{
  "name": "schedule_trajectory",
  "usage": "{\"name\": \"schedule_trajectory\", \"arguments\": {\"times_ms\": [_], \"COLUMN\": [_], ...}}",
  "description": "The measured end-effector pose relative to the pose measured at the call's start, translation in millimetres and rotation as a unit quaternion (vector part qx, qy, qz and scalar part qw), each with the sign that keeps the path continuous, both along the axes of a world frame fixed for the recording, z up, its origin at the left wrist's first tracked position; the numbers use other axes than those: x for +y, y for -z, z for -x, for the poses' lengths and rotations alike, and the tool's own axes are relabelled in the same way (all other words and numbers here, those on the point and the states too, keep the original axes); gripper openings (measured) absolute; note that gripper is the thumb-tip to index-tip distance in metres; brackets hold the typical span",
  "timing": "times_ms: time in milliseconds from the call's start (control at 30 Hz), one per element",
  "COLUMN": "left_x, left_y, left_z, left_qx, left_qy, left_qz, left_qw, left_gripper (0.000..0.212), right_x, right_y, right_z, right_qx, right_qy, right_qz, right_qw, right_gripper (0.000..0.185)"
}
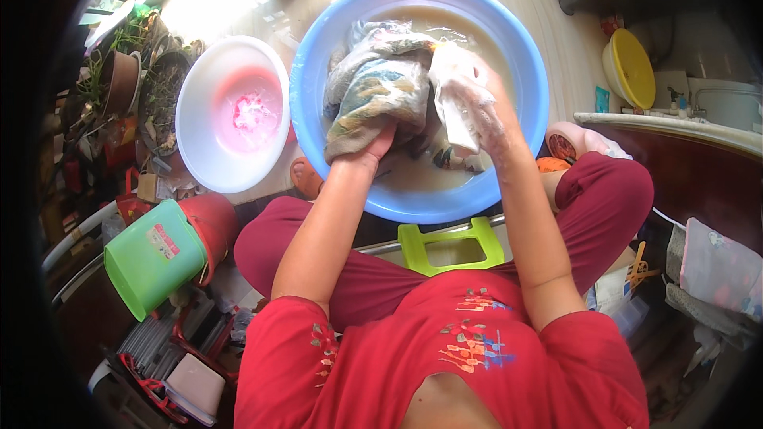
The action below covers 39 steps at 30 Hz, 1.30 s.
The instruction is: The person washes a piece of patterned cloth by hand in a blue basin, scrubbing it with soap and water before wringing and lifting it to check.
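A large blue plastic basin (305,131) holds murky water and wet, patterned fabric (387,86). My left hand (380,144) is partly under a draped fold of this fabric on the basin's left side; its fingers are mostly hidden by the cloth. On the right side, my right hand (486,101), covered in suds, grips a white soapy cloth (456,95) against the end of the patterned fabric. More wet cloth (471,158) lies low in the water below the right hand.
Left of the blue basin stands a white basin (194,113) with pinkish contents. A green bin (149,262) and a red bucket (214,223) are at the lower left, potted plants (161,95) beyond them. A lime-green plastic stool (411,250) lies between the legs; a counter edge (667,125) runs at right.
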State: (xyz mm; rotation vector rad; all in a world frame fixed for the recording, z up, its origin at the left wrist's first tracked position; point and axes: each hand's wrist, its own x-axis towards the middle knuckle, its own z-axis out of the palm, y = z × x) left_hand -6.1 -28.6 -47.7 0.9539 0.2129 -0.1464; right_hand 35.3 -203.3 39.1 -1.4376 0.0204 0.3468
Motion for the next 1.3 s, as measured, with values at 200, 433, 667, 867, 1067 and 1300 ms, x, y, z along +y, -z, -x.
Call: {"name": "schedule_trajectory", "arguments": {"times_ms": [200, 433, 667, 867, 1067, 1300], "left_x": [-21, 5, -9, 25, -21, -3], "left_y": [-56, -31, -73, -48, -44, -12], "left_z": [-7, 7, 8, 2, -11, -27], "left_qx": [-0.136, 0.095, 0.168, -0.02, 0.014, -0.141], "left_qy": [-0.08, -0.083, -0.101, 0.011, -0.055, 0.109], "left_qz": [-0.348, 0.053, 0.306, 0.244, 0.124, 0.394], "left_qw": [0.924, 0.991, 0.932, 0.969, 0.991, 0.902], "left_gripper": [0.049, 0.04, 0.038, 0.039, 0.035, 0.032], "right_x": [77, 55, 58, 53, 23, 60], "right_y": [-26, -9, 76, 59, 68, 15], "right_z": [6, 14, -16, -8, 6, 30], "right_qx": [-0.401, -0.498, -0.173, 0.012, 0.202, -0.386], "right_qy": [-0.011, -0.181, 0.17, 0.175, 0.065, 0.044], "right_qz": [0.291, 0.245, 0.088, -0.193, -0.494, 0.125], "right_qw": [0.869, 0.812, 0.966, 0.965, 0.843, 0.913], "right_gripper": [0.053, 0.051, 0.045, 0.03, 0.037, 0.024]}}
